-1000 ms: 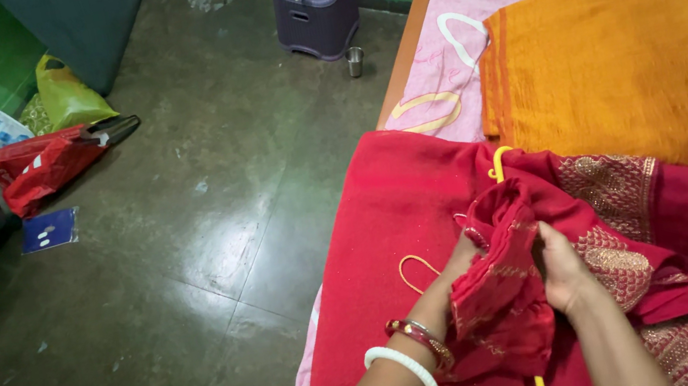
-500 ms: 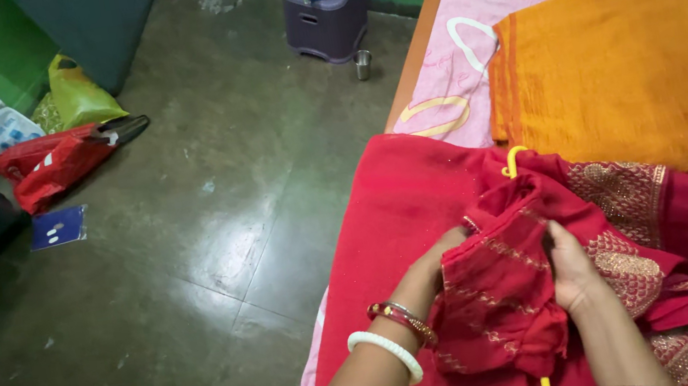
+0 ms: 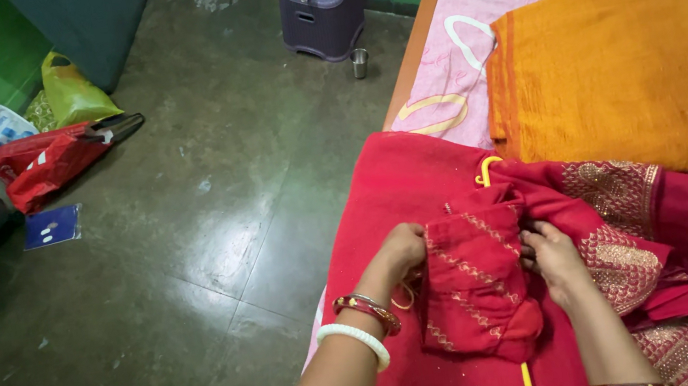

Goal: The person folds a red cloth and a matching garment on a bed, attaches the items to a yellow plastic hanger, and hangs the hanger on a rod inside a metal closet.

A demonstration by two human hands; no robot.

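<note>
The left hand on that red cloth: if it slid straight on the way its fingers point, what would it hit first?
Probably the small red garment that the left hand already touches; beyond it waits the right hand.
</note>
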